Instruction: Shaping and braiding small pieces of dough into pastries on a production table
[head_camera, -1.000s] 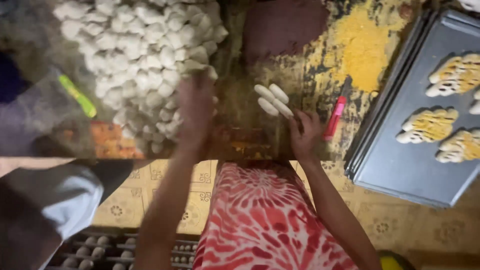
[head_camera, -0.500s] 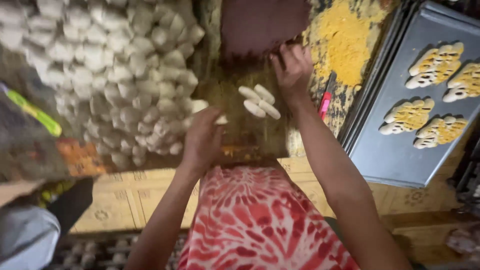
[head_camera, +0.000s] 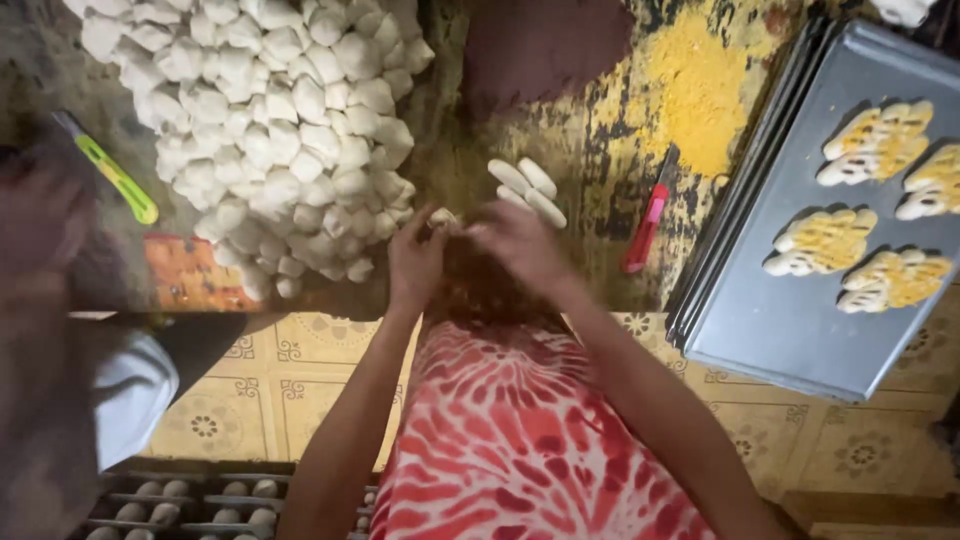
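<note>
White, soft dough lump (head_camera: 442, 217) sits pinched between the left hand (head_camera: 415, 262) and right hand (head_camera: 520, 245), fingers pressed together around it above the worn yellow-stained surface (head_camera: 600, 130), beside three rolled dough sticks (head_camera: 528, 190), seemingly for shaping.

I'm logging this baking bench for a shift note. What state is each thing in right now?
left hand: holding a small dough piece
right hand: touching the same piece, blurred
dough pile: heaped, unshaped lumps
rolled dough sticks: three, lying side by side
baking tray: partly filled
shaped pastries: topped yellow
red cutter: lying flat
green cutter: lying flat
</note>
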